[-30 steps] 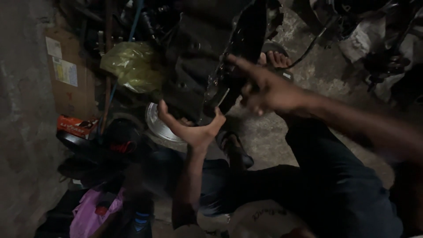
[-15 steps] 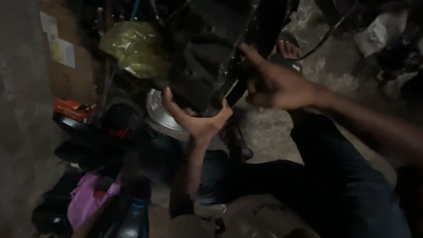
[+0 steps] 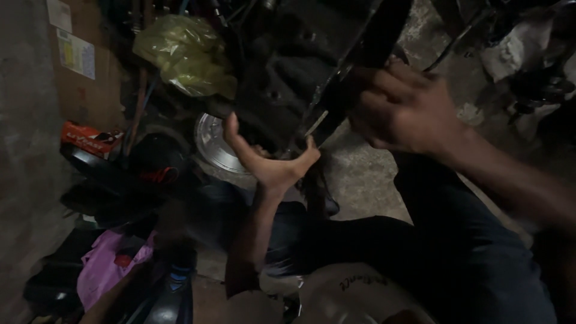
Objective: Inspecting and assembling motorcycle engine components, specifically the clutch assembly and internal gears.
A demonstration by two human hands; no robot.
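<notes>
Left hand (image 3: 273, 162) of mine, palm up with fingers spread, cups the underside of the dark engine block (image 3: 288, 78), while my blurred right hand (image 3: 402, 108) curls around its black edge, beside the yellow plastic bag (image 3: 186, 54).

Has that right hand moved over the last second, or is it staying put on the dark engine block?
Yes. The right hand has closed in on the dark engine block, its fingers now against the block's edge, where a second ago one finger pointed at it.

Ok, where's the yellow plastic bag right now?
In the head view, the yellow plastic bag sits upper left, beside the dark engine block, above the round silver disc and right of the cardboard.
</notes>
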